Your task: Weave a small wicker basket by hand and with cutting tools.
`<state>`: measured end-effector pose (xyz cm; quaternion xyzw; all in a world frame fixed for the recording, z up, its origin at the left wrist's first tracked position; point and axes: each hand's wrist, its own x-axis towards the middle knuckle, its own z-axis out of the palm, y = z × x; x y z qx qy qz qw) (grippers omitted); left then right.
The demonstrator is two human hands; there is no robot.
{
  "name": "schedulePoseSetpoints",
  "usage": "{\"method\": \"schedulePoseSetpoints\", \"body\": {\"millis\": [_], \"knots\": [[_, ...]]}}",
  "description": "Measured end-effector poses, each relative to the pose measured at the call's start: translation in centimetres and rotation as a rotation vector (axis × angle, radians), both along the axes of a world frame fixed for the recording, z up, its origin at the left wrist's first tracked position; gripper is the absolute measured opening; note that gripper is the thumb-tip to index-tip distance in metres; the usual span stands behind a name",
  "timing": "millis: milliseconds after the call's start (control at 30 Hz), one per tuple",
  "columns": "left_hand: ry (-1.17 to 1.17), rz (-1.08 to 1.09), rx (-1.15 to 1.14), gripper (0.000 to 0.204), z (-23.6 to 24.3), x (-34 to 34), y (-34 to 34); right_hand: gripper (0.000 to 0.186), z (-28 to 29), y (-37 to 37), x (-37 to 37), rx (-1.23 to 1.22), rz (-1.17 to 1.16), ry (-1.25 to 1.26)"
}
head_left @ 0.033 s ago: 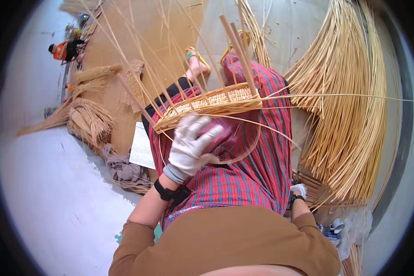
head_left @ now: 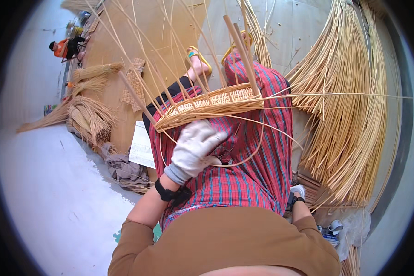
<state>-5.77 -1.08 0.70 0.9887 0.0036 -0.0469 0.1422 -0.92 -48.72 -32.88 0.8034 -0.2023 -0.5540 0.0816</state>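
A partly woven wicker basket with a narrow base and upright stakes lies across my lap. Thick rods stand at its corners. My left hand, in a pale glove, is at the basket's near edge, fingers stretched out and thumb apart. Its fingertips are slightly blurred. A long cane strand loops below the basket, passing near the thumb. My right hand, also gloved, is low at my right side beside several short brown sticks. Its fingers are mostly hidden.
A large fan of cane strands hangs or lies at the right. Fibre bundles, a grey cloth and a printed sheet are on the left. Another person sits far left. A plastic bag is lower right.
My left hand has shifted slightly down and right, its fingers less spread. The basket has moved a touch to the right. My right hand has shifted slightly.
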Motion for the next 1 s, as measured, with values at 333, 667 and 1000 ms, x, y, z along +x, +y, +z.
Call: {"method": "schedulePoseSetpoints", "body": {"millis": [333,667,1000], "knots": [[0.012,-0.415,-0.864,0.034,2.3,3.1,-4.6,0.06,0.3,0.2,-0.5,0.813,0.357,0.012],[-0.299,0.121,-0.049,0.032,-4.9,11.6,-1.7,0.073,20.1,14.4,11.5,0.797,0.029,-0.657],[-0.358,-0.043,-0.158,0.023,-3.9,8.3,-3.4,0.085,23.5,19.1,12.2,1.178,-0.014,-0.895]]}}
